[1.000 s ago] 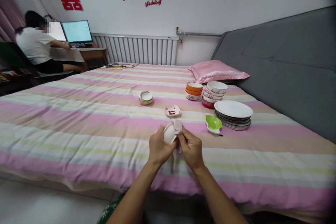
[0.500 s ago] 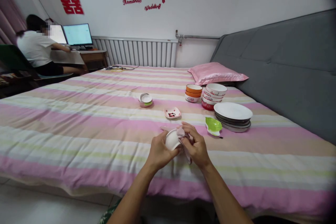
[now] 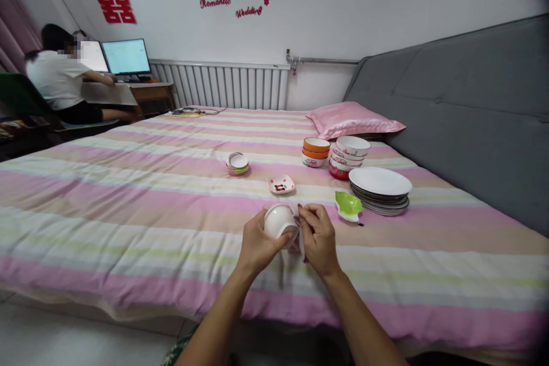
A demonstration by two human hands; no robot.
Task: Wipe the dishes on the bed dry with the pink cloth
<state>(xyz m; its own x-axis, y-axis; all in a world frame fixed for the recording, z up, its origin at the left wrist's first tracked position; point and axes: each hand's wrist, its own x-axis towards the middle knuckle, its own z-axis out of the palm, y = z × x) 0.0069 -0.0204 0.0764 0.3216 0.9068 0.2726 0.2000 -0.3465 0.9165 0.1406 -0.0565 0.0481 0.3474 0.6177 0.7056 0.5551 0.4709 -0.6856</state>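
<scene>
My left hand [image 3: 257, 246] is closed round a small white bowl [image 3: 278, 221], held above the striped bedspread with its underside turned up toward me. My right hand [image 3: 317, 237] is closed on a pale pink cloth [image 3: 301, 243], pressed against the bowl's right side. Most of the cloth is hidden between the hand and the bowl. Both hands hover over the near part of the bed [image 3: 128, 206].
Beyond the hands lie a small pink square dish [image 3: 281, 185], a green leaf-shaped dish [image 3: 348, 205], a stack of white plates [image 3: 380, 189], stacked bowls [image 3: 350, 154], orange bowls [image 3: 316, 150] and small saucers [image 3: 238, 162]. A pink pillow [image 3: 354, 117] and grey headboard are right. A person sits at a desk far left.
The bowl has been turned in my left hand so its underside faces up. The cloth has shifted from the rim down to the bowl's right side.
</scene>
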